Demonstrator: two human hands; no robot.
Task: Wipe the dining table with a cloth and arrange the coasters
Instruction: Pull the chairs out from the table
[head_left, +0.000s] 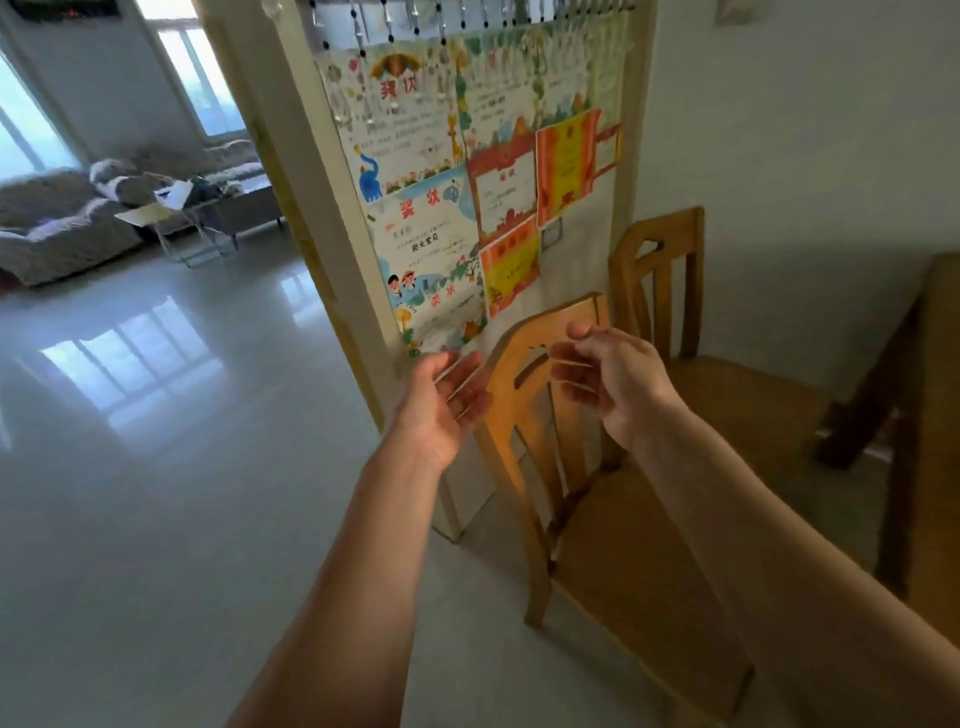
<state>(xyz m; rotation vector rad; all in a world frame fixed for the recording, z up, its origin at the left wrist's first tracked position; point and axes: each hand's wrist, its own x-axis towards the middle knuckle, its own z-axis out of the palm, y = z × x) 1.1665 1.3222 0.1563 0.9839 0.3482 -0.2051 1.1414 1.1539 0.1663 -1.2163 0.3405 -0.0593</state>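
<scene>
Both my arms reach forward in front of a wooden chair (540, 364). My left hand (441, 400) is open, palm turned up and to the right, fingers apart and empty. My right hand (613, 379) hovers over the chair's backrest with fingers loosely curled and nothing in them. Only a dark wooden corner of the dining table (935, 395) shows at the right edge. No cloth and no coasters are in view.
A second wooden chair (660, 280) stands behind the first, against the white wall. A partition panel (467, 182) covered with colourful certificates rises straight ahead. To the left lies glossy tiled floor (156, 441), with a sofa (57, 228) and a small folding table (171, 213) beyond.
</scene>
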